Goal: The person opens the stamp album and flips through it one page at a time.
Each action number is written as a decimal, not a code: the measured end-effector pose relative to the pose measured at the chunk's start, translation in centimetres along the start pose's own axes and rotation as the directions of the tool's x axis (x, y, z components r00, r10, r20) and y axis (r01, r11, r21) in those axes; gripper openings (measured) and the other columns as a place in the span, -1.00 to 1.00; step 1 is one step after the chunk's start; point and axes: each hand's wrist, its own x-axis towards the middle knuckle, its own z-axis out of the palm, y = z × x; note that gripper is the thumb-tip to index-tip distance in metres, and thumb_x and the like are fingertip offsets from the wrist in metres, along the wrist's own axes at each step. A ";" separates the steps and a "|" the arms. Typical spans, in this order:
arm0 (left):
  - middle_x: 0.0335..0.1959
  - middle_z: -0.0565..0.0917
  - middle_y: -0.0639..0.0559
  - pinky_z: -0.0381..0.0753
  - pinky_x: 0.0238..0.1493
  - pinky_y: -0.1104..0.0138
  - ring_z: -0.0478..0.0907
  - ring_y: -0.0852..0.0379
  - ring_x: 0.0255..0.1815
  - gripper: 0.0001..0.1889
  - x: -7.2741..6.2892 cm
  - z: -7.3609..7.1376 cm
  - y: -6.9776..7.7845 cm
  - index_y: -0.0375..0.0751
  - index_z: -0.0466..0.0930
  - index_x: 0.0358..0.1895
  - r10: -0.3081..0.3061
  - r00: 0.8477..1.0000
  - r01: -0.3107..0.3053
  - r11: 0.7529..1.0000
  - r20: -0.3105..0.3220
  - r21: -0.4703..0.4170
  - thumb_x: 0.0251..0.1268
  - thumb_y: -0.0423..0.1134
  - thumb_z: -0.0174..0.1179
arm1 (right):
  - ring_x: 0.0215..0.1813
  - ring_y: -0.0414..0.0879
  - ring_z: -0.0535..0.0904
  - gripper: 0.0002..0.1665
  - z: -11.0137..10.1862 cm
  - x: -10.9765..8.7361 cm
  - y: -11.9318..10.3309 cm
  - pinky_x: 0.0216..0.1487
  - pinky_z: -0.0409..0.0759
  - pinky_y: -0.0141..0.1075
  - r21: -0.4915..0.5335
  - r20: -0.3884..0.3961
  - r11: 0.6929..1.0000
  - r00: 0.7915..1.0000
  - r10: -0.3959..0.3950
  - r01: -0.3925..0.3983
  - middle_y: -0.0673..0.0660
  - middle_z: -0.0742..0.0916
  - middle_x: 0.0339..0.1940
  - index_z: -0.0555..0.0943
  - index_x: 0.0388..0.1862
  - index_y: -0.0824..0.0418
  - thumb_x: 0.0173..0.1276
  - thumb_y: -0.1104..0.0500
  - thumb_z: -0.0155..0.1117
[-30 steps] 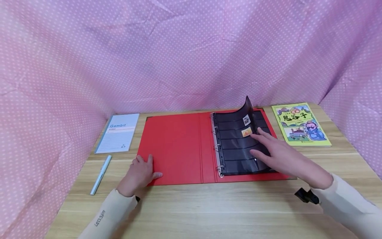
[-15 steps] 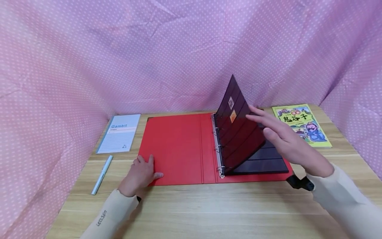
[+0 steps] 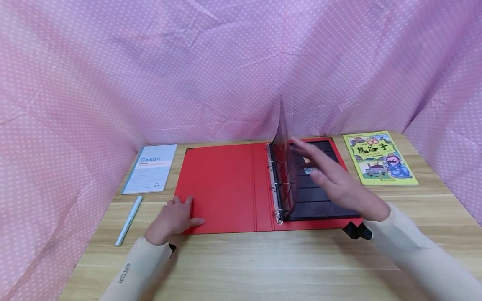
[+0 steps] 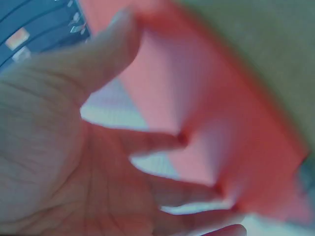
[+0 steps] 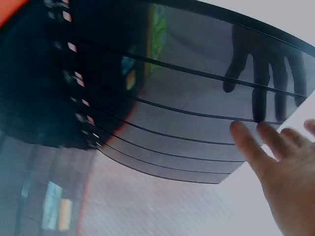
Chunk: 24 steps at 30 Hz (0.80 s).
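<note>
A red ring binder [image 3: 222, 188] lies spread on the wooden table. One black pocket page [image 3: 285, 167] stands nearly upright at its metal rings [image 3: 276, 188]. My right hand [image 3: 335, 179] is just right of that page, fingers extended, fingertips at its surface; the right wrist view shows the page [image 5: 182, 93] reflecting the fingers. Beneath lies another black page [image 3: 320, 205] holding small stamps [image 3: 311, 171], partly hidden by my right hand. My left hand [image 3: 173, 217] rests on the cover's near left corner, thumb and fingers spread, fingertips touching the red cover [image 4: 157, 83].
A notebook [image 3: 150, 169] marked Gambit lies at the left, with a light blue pen [image 3: 129, 220] in front of it. A yellow comic-style book [image 3: 380, 159] is at the right. Pink dotted cloth [image 3: 241, 71] hangs behind the table.
The page has swung up from the right side to nearly vertical, uncovering the page with stamps below. My right hand has moved left with it. My left hand stays on the cover.
</note>
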 end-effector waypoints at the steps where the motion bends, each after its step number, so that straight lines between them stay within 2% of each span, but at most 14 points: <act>1: -0.05 0.43 -0.38 0.57 -0.14 -0.04 0.39 -0.29 -0.05 -0.13 -0.1 -0.6 -0.2 -0.39 0.26 0.30 0.003 1.000 -0.003 1.000 0.000 -0.024 0.03 0.10 0.37 | 0.41 0.04 0.20 -0.29 0.5 -0.1 0.2 0.29 0.27 -0.30 -0.013 0.025 1.000 1.000 0.014 -0.014 0.10 0.25 0.47 0.05 0.52 0.11 0.51 -0.09 -0.10; 3: -0.01 0.47 -0.37 0.54 -0.10 -0.09 0.40 -0.32 -0.01 -0.22 -0.2 -1.9 -0.7 -0.39 0.28 0.28 0.019 0.999 -0.022 0.997 -0.035 -0.073 0.13 0.06 0.31 | 0.42 -0.04 0.19 -0.33 1.5 -0.4 0.7 0.33 0.23 -0.27 -0.046 0.088 0.997 0.994 0.059 -0.055 0.00 0.27 0.46 0.08 0.52 0.03 0.50 -0.02 -0.06; 4: 0.00 0.48 -0.38 0.52 -0.08 -0.11 0.41 -0.33 0.00 -0.28 -0.2 -2.5 -0.9 -0.41 0.29 0.27 0.036 0.997 -0.042 0.995 -0.073 -0.093 0.19 0.02 0.27 | 0.42 -0.08 0.18 -0.35 2.1 -0.5 1.0 0.33 0.23 -0.25 -0.064 0.125 0.995 0.989 0.085 -0.078 -0.05 0.27 0.46 0.11 0.51 -0.01 0.50 0.02 -0.03; 7: 0.09 0.45 -0.40 0.46 0.00 -0.14 0.39 -0.36 0.06 -0.40 -0.2 -4.4 -0.9 -0.43 0.28 0.28 0.073 0.977 -0.103 0.984 -0.200 -0.145 0.37 -0.03 0.09 | 0.43 -0.15 0.15 -0.42 3.9 -0.9 1.8 0.34 0.23 -0.16 -0.117 0.233 0.985 0.961 0.149 -0.124 -0.12 0.26 0.46 0.25 0.45 -0.06 0.48 0.05 0.03; 10: 0.23 0.35 -0.36 0.35 0.13 -0.15 0.31 -0.33 0.19 -0.40 0.0 -5.8 0.0 -0.37 0.22 0.35 0.093 0.952 -0.157 0.966 -0.291 -0.207 0.44 0.00 -0.03 | 0.44 -0.16 0.13 -0.50 5.5 -1.0 2.4 0.34 0.23 -0.11 -0.174 0.310 0.974 0.931 0.193 -0.144 -0.11 0.30 0.44 0.39 0.36 -0.02 0.47 0.01 0.06; 13: 0.35 0.24 -0.26 0.21 0.25 -0.15 0.17 -0.27 0.32 -0.35 0.8 -6.3 1.7 -0.23 0.11 0.44 0.112 0.943 -0.197 0.947 -0.314 -0.252 0.44 0.07 -0.06 | 0.45 -0.09 0.12 -0.54 6.8 -0.7 2.8 0.35 0.20 -0.05 -0.228 0.370 0.965 0.905 0.209 -0.130 -0.03 0.36 0.41 0.47 0.30 0.10 0.47 0.07 0.07; 16: 0.42 0.13 -0.23 0.15 0.26 -0.19 0.09 -0.32 0.36 -0.24 1.7 -5.6 3.7 -0.10 -0.05 0.50 0.177 0.952 -0.229 0.953 -0.249 -0.199 0.38 0.14 -0.02 | 0.46 -0.03 0.12 -0.57 7.8 -0.4 2.9 0.37 0.13 0.01 -0.282 0.423 0.954 0.878 0.223 -0.106 0.03 0.41 0.38 0.48 0.28 0.18 0.46 0.16 0.07; 19: 0.46 0.00 -0.28 0.08 0.25 -0.25 0.00 -0.42 0.37 -0.14 2.6 -4.0 5.8 0.00 -0.15 0.53 0.208 0.974 -0.217 0.971 -0.090 -0.102 0.31 0.23 0.02 | 0.46 0.00 0.13 -0.57 8.0 -0.2 2.9 0.36 0.09 0.08 -0.303 0.453 0.948 0.861 0.233 -0.097 0.05 0.43 0.37 0.49 0.27 0.21 0.44 0.25 0.07; 20: 0.47 -0.04 -0.30 0.10 0.23 -0.27 -0.02 -0.44 0.37 -0.12 2.9 -3.4 6.4 0.02 -0.16 0.53 0.199 0.979 -0.201 0.977 -0.031 -0.065 0.27 0.26 0.04 | 0.45 -0.02 0.13 -0.57 7.9 -0.2 3.0 0.36 0.09 0.08 -0.294 0.455 0.950 0.859 0.235 -0.104 0.04 0.42 0.37 0.50 0.26 0.20 0.43 0.27 0.08; 22: 0.48 -0.09 -0.32 0.11 0.21 -0.28 -0.05 -0.45 0.37 -0.09 3.5 -2.4 7.3 0.03 -0.11 0.52 0.166 0.985 -0.165 0.986 0.053 -0.010 0.21 0.29 0.08 | 0.46 -0.02 0.11 -0.53 7.5 -0.3 3.3 0.35 0.12 0.07 -0.262 0.441 0.958 0.869 0.223 -0.114 0.05 0.36 0.41 0.46 0.29 0.19 0.40 0.30 0.11; 24: 0.48 -0.10 -0.31 0.15 0.20 -0.28 -0.06 -0.44 0.38 -0.08 3.8 -1.6 7.8 0.01 -0.03 0.51 0.134 0.987 -0.137 0.990 0.089 0.031 0.16 0.29 0.14 | 0.47 -0.01 0.07 -0.44 7.0 -0.3 4.1 0.34 0.17 0.04 -0.248 0.398 0.960 0.889 0.225 -0.132 0.07 0.27 0.46 0.37 0.36 0.17 0.38 0.28 0.16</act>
